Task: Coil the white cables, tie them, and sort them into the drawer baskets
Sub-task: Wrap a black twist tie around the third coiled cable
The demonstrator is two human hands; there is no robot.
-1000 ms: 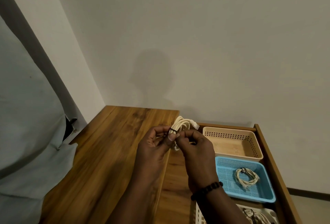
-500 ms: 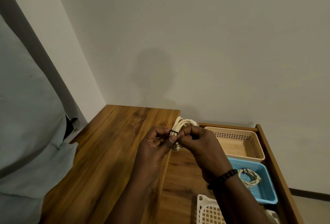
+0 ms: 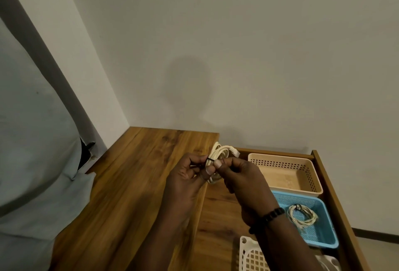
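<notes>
While both hands work above the drawer's (image 3: 341, 195) near-left edge, the left hand (image 3: 185, 181) pinches a black tie (image 3: 209, 159) round the coiled white cable (image 3: 220, 154) | right hand (image 3: 241, 175) pinches the same coil | tied coil (image 3: 302, 216) lies in the blue basket (image 3: 328, 242) | beige basket (image 3: 285, 160) at the drawer's far edge | white basket (image 3: 248, 255) at the near edge

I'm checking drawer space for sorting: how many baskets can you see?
3: a beige basket at the drawer's far end, a blue basket nearer, holding one coiled cable, and a white basket nearest, partly hidden by the right forearm.
</notes>
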